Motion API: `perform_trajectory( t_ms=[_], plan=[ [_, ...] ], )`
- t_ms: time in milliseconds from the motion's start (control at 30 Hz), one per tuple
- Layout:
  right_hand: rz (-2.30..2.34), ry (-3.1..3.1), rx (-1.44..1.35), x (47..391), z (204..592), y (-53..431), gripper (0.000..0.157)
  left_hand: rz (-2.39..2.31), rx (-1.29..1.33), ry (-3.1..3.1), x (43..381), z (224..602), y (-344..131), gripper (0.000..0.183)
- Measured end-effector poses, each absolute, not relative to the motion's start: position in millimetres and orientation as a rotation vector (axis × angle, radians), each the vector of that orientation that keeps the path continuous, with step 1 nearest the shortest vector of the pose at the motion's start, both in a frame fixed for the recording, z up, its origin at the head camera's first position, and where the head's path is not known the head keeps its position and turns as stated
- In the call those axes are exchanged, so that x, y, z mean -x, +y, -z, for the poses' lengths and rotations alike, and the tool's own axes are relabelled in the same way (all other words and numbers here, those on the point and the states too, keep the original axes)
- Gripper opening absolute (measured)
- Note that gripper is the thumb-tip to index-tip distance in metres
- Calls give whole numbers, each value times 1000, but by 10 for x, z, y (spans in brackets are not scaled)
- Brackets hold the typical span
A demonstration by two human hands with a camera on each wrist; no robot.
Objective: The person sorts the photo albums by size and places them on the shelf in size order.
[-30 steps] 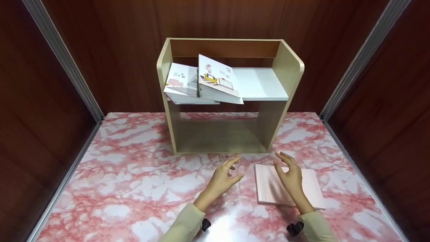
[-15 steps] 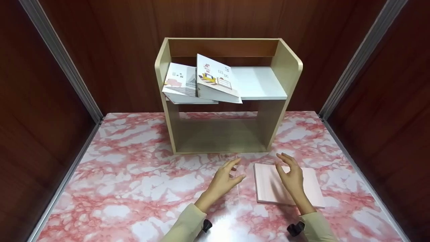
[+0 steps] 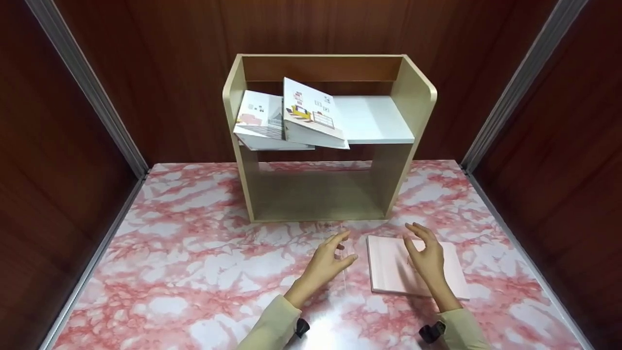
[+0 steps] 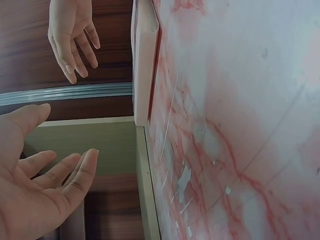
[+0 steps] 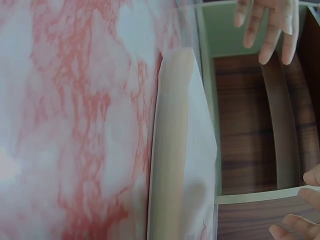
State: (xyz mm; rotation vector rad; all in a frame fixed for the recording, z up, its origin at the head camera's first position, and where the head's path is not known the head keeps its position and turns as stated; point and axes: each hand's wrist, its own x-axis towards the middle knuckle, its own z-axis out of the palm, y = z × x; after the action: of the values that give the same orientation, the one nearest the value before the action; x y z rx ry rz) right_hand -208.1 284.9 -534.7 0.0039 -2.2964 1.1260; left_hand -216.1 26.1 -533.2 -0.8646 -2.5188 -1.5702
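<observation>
My left hand [image 3: 324, 260] hovers over the marbled table left of a pale pink book [image 3: 386, 267], its fingers loosely bent and nothing between them. Above that book is my right hand [image 3: 427, 255], fingers also loosely bent and holding nothing; its shadow falls on the cover. The book lies flat, and the right wrist view shows its thick side [image 5: 170, 150]. Both hands are apart from each other, palms facing inward, as the left wrist view shows with the left hand [image 4: 45, 175] below the right hand [image 4: 72, 37].
A small wooden bookshelf [image 3: 233, 97] stands behind the hands. On its white upper shelf [image 3: 379, 119], a book with a yellow sofa picture [image 3: 313, 114] leans over another white book [image 3: 260, 114]. Dark wood panels [image 3: 544, 146] enclose the pink-and-white table [image 3: 170, 272].
My right hand has shifted slightly to the right over the pink book. The left hand has drifted a little right and down. The books stay where they were.
</observation>
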Motion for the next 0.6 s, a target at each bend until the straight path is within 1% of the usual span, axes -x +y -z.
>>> perform_trajectory(
  t_ms=[600],
  plan=[
    [-1151, -2309, -4, 2010, 5407, 2957, 31, 1572, 861, -2510, 2148, 5436, 369, 56]
  ],
)
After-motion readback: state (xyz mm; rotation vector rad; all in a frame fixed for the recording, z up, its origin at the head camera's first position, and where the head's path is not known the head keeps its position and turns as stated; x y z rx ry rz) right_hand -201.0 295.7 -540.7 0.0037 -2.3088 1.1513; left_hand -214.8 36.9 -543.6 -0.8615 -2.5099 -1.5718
